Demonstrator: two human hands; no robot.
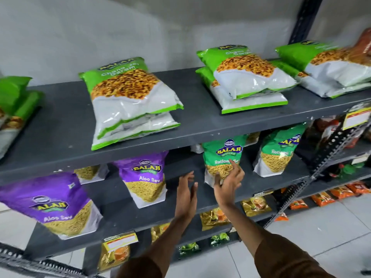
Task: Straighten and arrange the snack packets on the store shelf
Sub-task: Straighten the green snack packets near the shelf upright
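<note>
Reaching toward the second shelf (180, 173), both hands are spreading open: right hand (227, 182) fingers fanned before the upright green Ratlami Sev packet (220, 157), left hand (186, 192) empty just beside it.

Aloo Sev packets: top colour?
Purple, on the Aloo Sev packets, clearest in the head view.

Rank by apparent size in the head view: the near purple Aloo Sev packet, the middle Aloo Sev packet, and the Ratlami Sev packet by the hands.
1. Near purple Aloo Sev packet, though nearness to the camera inflates it.
2. Middle Aloo Sev packet.
3. Ratlami Sev packet, partly hidden by the right hand, so unsure.
</note>
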